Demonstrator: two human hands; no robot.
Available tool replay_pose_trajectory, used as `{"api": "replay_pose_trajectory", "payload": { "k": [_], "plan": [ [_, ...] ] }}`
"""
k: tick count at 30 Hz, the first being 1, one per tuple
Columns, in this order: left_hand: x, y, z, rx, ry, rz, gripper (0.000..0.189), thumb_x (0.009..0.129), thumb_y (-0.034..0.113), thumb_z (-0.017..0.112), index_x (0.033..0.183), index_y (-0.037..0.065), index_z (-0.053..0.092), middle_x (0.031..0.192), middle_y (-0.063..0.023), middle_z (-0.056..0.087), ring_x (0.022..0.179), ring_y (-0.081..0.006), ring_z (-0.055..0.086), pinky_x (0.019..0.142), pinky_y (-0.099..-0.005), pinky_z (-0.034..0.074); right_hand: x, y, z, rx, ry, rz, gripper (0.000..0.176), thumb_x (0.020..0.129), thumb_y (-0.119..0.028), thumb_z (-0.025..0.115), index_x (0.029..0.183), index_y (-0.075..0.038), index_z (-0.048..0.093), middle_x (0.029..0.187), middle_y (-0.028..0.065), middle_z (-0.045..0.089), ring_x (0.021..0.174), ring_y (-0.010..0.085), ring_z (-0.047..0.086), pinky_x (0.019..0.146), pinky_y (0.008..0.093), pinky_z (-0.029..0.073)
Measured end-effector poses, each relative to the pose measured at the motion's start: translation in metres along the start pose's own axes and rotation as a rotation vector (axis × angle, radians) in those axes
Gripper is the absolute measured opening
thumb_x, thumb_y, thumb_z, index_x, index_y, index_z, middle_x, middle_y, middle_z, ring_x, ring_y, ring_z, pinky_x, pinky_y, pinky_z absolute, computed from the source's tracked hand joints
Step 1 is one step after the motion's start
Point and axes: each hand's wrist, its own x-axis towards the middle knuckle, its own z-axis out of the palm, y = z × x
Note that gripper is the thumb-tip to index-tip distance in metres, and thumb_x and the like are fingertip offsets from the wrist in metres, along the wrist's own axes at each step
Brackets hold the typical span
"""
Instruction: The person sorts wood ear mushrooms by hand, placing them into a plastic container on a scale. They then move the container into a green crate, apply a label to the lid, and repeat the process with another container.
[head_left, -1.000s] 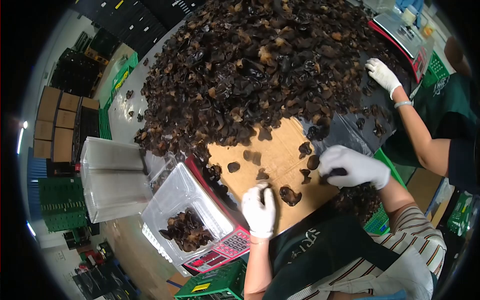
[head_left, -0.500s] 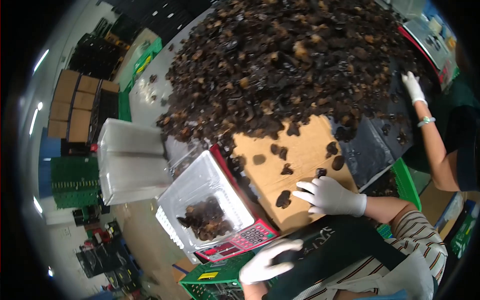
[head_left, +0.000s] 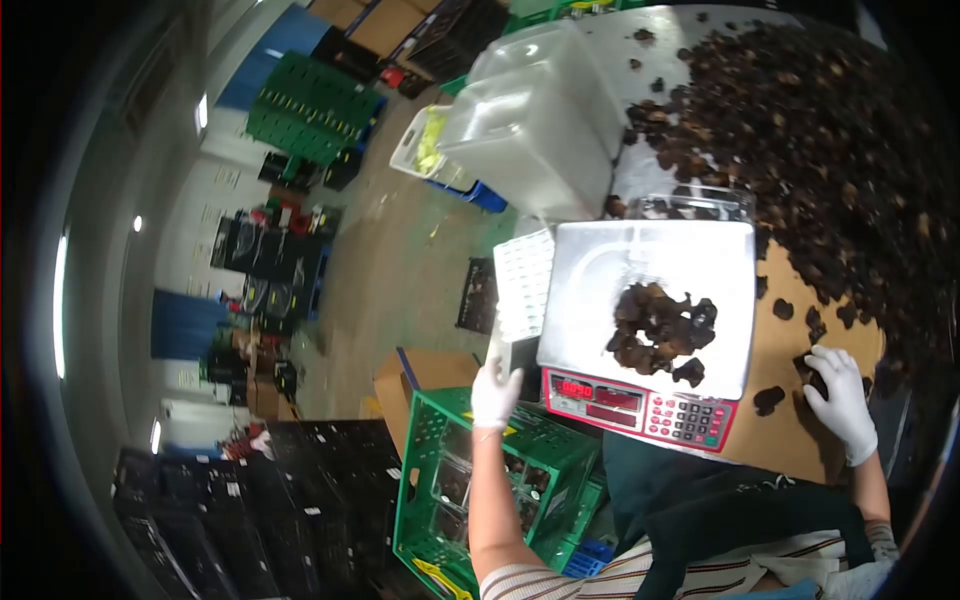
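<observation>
My left hand (head_left: 495, 395), in a white glove, has its fingers apart beside a sheet of white labels (head_left: 524, 285) and holds nothing. My right hand (head_left: 840, 400), also gloved, is over the brown cardboard (head_left: 745, 440), with thumb and fingers around a dark fungus piece (head_left: 812, 374). Between the hands stands a red scale (head_left: 625, 400) with a pale weighing plate (head_left: 585, 300). A cluster of dark fungus pieces (head_left: 650, 325) sits on the plate; whether a clear tray lies under it is hard to tell. Another loose piece (head_left: 768, 401) lies on the cardboard.
A large fungus heap (head_left: 850, 150) covers the table at the right. Stacked clear containers (head_left: 530, 130) stand behind the scale. Below my left hand, a green crate (head_left: 425, 500) holds packed clear boxes. Black crates (head_left: 300, 500) are stacked at the lower left.
The view has swung left, bringing the scale to the middle. My left hand has moved from the scale's front to the label sheet. My right hand has closed around a dark piece.
</observation>
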Motion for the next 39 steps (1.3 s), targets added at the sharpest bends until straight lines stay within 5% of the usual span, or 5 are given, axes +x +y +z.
{"api": "replay_pose_trajectory", "payload": {
  "k": [3, 15, 25, 33, 39],
  "plan": [
    [0.026, -0.007, 0.042, 0.057, -0.010, -0.001, 0.108, 0.066, 0.045, 0.077, 0.142, -0.007, 0.022, 0.128, -0.0296, 0.049, 0.119, -0.0428, 0.049, 0.098, -0.0437, 0.042, 0.010, -0.007, -0.004, 0.014, -0.010, 0.003, 0.035, 0.071, -0.010, 0.065, 0.105, -0.001, 0.059, 0.114, 0.0160, 0.057, 0.106, 0.0344, 0.050, 0.093, 0.0408, 0.039],
    [0.035, 0.006, 0.069, -0.087, 0.186, -0.028, 0.121, 0.061, 0.044, 0.082, 0.141, -0.014, 0.012, 0.121, -0.0309, 0.052, 0.107, -0.0438, 0.051, 0.095, -0.0446, 0.040, 0.013, -0.001, -0.016, -0.035, -0.013, 0.123, 0.037, 0.073, -0.008, 0.064, 0.108, 0.000, 0.058, 0.118, 0.0166, 0.055, 0.111, 0.0353, 0.049, 0.098, 0.0404, 0.037],
    [0.041, -0.045, 0.026, -0.503, -0.126, -0.218, 0.113, 0.067, 0.029, 0.084, 0.145, -0.009, 0.011, 0.128, -0.0262, 0.050, 0.114, -0.0282, 0.055, 0.094, -0.0342, 0.045, 0.095, 0.036, -0.015, -0.159, 0.239, 0.173, 0.056, 0.083, -0.017, 0.062, 0.135, -0.006, 0.045, 0.146, 0.0178, 0.035, 0.136, 0.0374, 0.029, 0.112, 0.0439, 0.023],
    [0.032, -0.094, -0.004, -0.728, 0.031, -0.348, 0.068, 0.096, 0.045, 0.049, 0.144, 0.001, 0.030, 0.129, -0.0179, 0.052, 0.112, -0.0252, 0.054, 0.093, -0.0362, 0.044, 0.061, -0.015, 0.006, -0.292, -0.239, 0.117, 0.069, 0.071, -0.019, 0.070, 0.134, -0.007, 0.046, 0.151, 0.0167, 0.024, 0.139, 0.0461, 0.013, 0.114, 0.0527, 0.016],
    [0.033, -0.090, 0.016, -0.795, -0.051, -0.315, 0.069, 0.097, 0.050, 0.043, 0.144, 0.002, 0.031, 0.129, -0.0184, 0.052, 0.110, -0.0265, 0.055, 0.093, -0.0370, 0.045, 0.072, 0.005, -0.017, -0.135, 0.072, 0.102, 0.055, 0.080, -0.007, 0.062, 0.133, -0.003, 0.046, 0.132, 0.0201, 0.051, 0.120, 0.0369, 0.050, 0.102, 0.0403, 0.040]
  ]
}}
